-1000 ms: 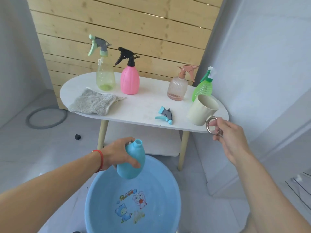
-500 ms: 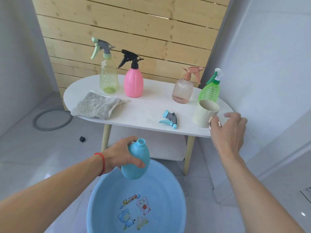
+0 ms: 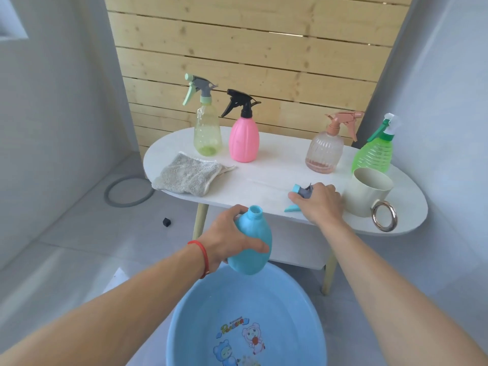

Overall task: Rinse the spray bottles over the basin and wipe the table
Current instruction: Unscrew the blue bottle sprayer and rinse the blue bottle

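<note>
You're mid-way through the blue one here. Your left hand [image 3: 232, 241] has the blue bottle [image 3: 250, 247] wrapped up, fingers curled around its belly and thumb across the front, neck open and pointing up, held just above the far rim of the basin [image 3: 184, 326] at the bottom middle of the frame. Cap's off, so this looks like the point where the rinsed bottle gets its top back.

Your right hand [image 3: 320, 204] is down on the desk [image 3: 264, 165] in the centre-right of the frame, fingers curled over the grey-and-blue spray head [image 3: 301, 192]. Looks like they're closing on it, but I can't tell if you've actually got it pinched or you're just resting on top, since the hand hides most of it.

Next move, I'd guess: lift that spray head, bring it over to the open neck and screw it on. You'll want the dip tube lined up with the neck, if it has one (can't see it from here), and the bottle kept upright.

Watch the cream mug [image 3: 367, 191] with the metal ring handle right beside your right hand, easy to bump on the way up.

The other four bottles, yellow-green [image 3: 207, 138], pink [image 3: 244, 141], clear pinkish [image 3: 323, 151] and green [image 3: 373, 157], stand along the back of the desk with their heads on. The grey cloth [image 3: 187, 177] sits at the left end, so wiping looks not started yet.
</note>
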Demonstrator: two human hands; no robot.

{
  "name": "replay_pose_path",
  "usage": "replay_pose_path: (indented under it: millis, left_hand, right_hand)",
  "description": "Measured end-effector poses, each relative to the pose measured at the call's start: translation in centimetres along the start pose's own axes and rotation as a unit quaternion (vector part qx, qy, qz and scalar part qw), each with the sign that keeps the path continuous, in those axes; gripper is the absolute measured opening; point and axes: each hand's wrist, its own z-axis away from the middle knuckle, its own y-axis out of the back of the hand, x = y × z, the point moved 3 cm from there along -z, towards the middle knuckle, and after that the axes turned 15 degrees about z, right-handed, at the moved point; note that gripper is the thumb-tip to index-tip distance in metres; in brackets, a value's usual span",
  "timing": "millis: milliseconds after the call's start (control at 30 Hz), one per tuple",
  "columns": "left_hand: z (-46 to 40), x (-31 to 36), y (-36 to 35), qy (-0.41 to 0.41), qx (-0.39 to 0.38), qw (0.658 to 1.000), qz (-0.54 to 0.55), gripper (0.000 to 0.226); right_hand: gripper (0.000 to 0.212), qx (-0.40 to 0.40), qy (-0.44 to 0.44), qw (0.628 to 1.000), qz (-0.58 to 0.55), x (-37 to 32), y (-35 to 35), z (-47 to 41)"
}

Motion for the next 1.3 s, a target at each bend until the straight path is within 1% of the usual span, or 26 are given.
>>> replay_pose_path:
  millis: [33,100,167,200,233,300,367,467,533,667,867,1000,1067,1200,1300]
  left_hand:
    - [0.0,0.0,0.2,0.002,0.006,1.000,0.001,0.064]
    - [0.0,0.0,0.8,0.007,0.016,1.000,-0.001,0.063]
    - [-0.1,-0.2,1.2,0.011,0.023,1.000,0.001,0.064]
    - [-0.2,-0.3,1.4,0.013,0.027,1.000,0.003,0.065]
    - [-0.3,-0.4,1.6,0.012,0.031,0.999,0.005,0.065]
    - [-0.6,-0.6,2.1,0.006,0.042,0.999,0.002,0.066]
    - [-1.0,-0.9,2.4,-0.002,0.050,0.999,-0.014,0.065]
    - [-1.4,-1.2,2.7,-0.005,0.060,0.998,-0.031,0.068]
    - [-1.5,-1.4,2.7,-0.008,0.061,0.997,-0.038,0.068]
    - [-1.5,-1.7,2.6,-0.011,0.053,0.997,-0.047,0.066]
    - [-1.5,-2.0,2.2,0.002,0.043,0.996,-0.077,0.070]
    - [-1.4,-2.1,2.3,0.003,0.042,0.996,-0.083,0.069]
    - [-1.5,-2.2,2.4,0.003,0.045,0.995,-0.087,0.069]
    - [-1.9,-2.5,2.3,-0.002,0.044,0.993,-0.112,0.074]
    - [-1.9,-2.7,1.8,-0.004,0.039,0.992,-0.122,0.076]
  right_hand:
    - [0.060,-0.009,0.005,0.999,-0.044,0.4,0.0,0.1]
    - [0.052,-0.025,0.011,0.984,-0.176,1.0,0.8,0.5]
    - [0.041,-0.024,0.042,0.950,-0.309,1.3,2.4,1.4]
    - [0.037,-0.020,0.065,0.932,-0.355,1.4,3.2,2.0]
    - [0.035,-0.009,0.088,0.923,-0.375,1.5,4.1,2.7]
    - [0.038,0.027,0.130,0.927,-0.351,1.8,5.8,4.1]
    - [0.045,0.056,0.174,0.941,-0.285,2.2,7.2,5.5]
    - [0.050,0.092,0.222,0.943,-0.229,2.6,8.8,7.7]
    - [0.053,0.117,0.230,0.944,-0.205,2.7,9.5,8.3]
    - [0.057,0.124,0.243,0.941,-0.200,3.2,9.5,8.8]
    - [0.054,0.149,0.288,0.932,-0.161,2.4,9.7,9.9]
    - [0.054,0.184,0.288,0.927,-0.151,2.7,10.2,9.8]
    - [0.053,0.184,0.289,0.927,-0.151,3.0,10.4,9.7]
    - [0.050,0.130,0.324,0.927,-0.137,2.2,9.9,10.3]
    - [0.047,0.138,0.364,0.917,-0.089,1.4,9.1,10.7]
